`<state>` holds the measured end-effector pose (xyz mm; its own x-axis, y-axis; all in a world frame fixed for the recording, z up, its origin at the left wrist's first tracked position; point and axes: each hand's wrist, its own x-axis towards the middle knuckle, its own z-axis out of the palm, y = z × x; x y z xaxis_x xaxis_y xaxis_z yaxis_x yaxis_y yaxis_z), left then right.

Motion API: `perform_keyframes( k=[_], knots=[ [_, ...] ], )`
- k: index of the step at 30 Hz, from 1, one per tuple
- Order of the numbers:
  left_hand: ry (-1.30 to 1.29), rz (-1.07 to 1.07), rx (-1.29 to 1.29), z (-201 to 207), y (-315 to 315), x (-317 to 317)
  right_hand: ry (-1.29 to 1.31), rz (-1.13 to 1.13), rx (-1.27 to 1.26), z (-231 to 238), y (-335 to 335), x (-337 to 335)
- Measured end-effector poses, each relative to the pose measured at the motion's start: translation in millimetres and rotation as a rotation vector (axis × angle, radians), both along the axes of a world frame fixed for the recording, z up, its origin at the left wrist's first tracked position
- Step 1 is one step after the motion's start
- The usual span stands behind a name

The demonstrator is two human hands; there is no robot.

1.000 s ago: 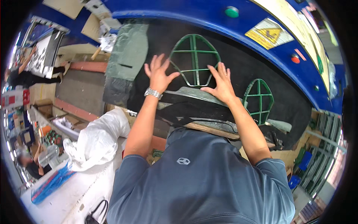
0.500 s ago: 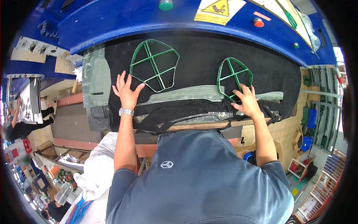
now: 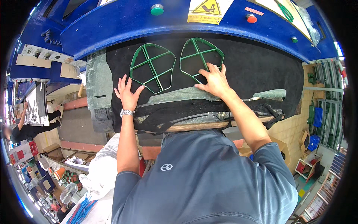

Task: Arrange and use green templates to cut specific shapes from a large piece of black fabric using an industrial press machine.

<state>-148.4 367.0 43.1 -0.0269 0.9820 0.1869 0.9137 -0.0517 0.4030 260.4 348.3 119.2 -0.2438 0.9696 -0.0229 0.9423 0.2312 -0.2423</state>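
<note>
Two green metal cutting dies with cross bars lie on a black sheet of material (image 3: 257, 63). My left hand (image 3: 128, 96), with a watch on its wrist, rests fingers spread on the sheet. Its thumb is at the lower left edge of the left cutting die (image 3: 150, 61). Close beside that die, to its right, lies the right cutting die (image 3: 200, 53). My right hand (image 3: 217, 83) grips this one by its lower right rim; the fingers hide part of that edge. A narrow gap separates the two dies.
Behind the sheet runs a blue machine beam (image 3: 123, 41) with a green button (image 3: 157, 10), a red button (image 3: 251, 18) and a yellow warning sign. Cut black scraps (image 3: 179, 115) lie along the near wooden edge. A white sack (image 3: 102, 168) is at lower left. Another person works far left.
My right hand has slid the right cutting die leftward and slightly away from me, up beside the left one. My left hand and the left die have stayed nearly in place.
</note>
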Motion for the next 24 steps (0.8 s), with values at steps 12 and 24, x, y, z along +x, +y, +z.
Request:
perform_keyframes(
  k=[12,24],
  knots=[
    [0.032,-0.007,-0.022,4,0,0,-0.43,0.637,0.115,29,143,-35],
    [0.014,0.013,-0.006,1,-4,-3,-0.62,0.815,0.088,76,149,-15]
  ],
)
